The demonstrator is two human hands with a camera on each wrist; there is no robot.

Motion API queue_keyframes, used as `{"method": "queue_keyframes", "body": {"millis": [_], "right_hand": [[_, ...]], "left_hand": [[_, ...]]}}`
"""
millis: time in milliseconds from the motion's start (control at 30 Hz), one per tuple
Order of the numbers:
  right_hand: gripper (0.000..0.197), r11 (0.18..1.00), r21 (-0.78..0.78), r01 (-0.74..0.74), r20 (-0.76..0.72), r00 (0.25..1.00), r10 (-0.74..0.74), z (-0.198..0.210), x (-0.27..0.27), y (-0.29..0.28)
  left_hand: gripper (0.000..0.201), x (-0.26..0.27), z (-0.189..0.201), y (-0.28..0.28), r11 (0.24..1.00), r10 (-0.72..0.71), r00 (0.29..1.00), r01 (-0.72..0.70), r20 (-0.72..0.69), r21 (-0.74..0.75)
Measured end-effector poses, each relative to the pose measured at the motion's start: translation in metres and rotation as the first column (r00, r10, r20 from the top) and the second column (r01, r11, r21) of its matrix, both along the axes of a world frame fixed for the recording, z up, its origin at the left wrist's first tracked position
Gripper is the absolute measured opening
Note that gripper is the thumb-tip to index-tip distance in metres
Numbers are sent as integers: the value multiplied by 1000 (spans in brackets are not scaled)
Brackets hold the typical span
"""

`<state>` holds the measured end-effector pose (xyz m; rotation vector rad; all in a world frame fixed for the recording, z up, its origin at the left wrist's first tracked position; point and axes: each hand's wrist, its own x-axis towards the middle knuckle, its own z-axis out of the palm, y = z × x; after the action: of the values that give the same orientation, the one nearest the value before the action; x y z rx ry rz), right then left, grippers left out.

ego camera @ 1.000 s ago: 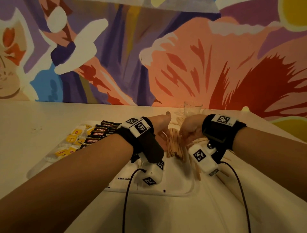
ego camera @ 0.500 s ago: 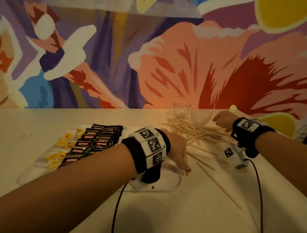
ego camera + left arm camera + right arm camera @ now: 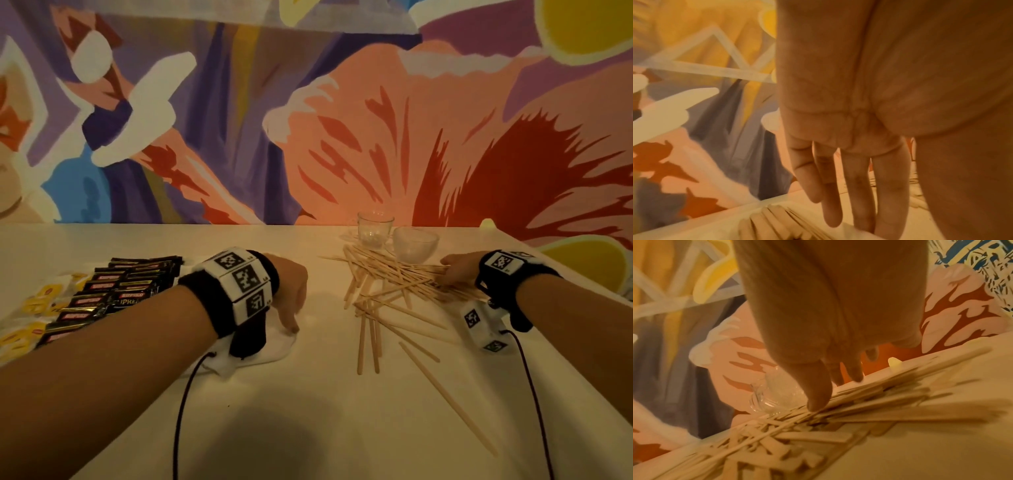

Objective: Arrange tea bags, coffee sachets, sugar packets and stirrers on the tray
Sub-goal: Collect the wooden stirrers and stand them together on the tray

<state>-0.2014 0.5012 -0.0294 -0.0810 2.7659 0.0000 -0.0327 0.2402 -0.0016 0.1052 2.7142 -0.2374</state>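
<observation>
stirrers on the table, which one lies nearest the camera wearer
The long lone stirrer angled toward the bottom right, lying apart from the pile under the right hand.

Cream table (image 3: 308, 428); bright floral mural wall (image 3: 308, 120) behind; warm dim light

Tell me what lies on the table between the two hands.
In the head view, loose wooden stirrers lie scattered between the left hand and the right hand; the right hand touches the heap's far end. Bare table separates them from the left hand.
</observation>
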Motion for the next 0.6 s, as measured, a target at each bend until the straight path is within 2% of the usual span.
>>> {"method": "queue_keyframes", "body": {"millis": [167,233,300,367,467,533,600], "right_hand": [[67,966,208,-153,-59,984,169,-5,5,-19],[67,972,165,-168,-20,985,174,-2,13,-32],[60,989,30,-146,58,988,144,5,17,-41],[49,994,-34,-104,38,994,105,11,12,-41],[49,997,60,-53,-95,994,58,12,3,-30],[56,987,150,-54,-40,997,60,8,7,-26],[55,976,193,-101,-15,994,106,6,20,-30]], "left_hand": [[22,-20,-5,10,984,95,996,-93,-2,149],[29,-27,-7,18,973,139,990,-132,-21,191],[35,-33,-8,26,958,180,984,-175,-3,227],[33,-34,-9,33,937,206,977,-211,47,279],[31,-32,-11,41,937,206,977,-214,59,276],[31,-29,-12,46,945,203,979,-205,34,254],[30,-27,-10,48,945,211,977,-211,26,249]]}}
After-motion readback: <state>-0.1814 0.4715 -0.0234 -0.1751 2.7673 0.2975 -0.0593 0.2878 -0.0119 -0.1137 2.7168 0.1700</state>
